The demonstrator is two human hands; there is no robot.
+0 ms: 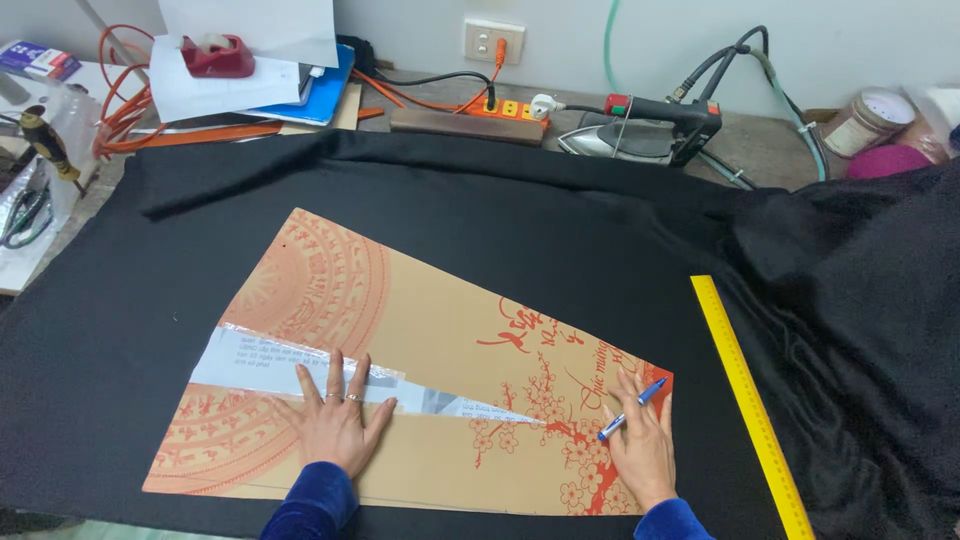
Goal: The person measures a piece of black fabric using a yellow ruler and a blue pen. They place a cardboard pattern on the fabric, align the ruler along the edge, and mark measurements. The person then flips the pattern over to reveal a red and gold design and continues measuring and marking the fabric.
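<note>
A tan paper pattern piece with red printed ornament and a taped white wedge lies flat on black fabric. My left hand presses flat on the pattern's lower left part, fingers spread, rings on two fingers. My right hand rests on the pattern's right corner and holds a blue pen between its fingers, tip pointing down-left. Both sleeves are blue velvet.
A yellow ruler lies on the fabric right of the pattern. Behind the fabric are an iron, an orange power strip, a red tape dispenser, papers, a blue folder, orange cord. Scissors at left. Bunched black fabric fills the right.
</note>
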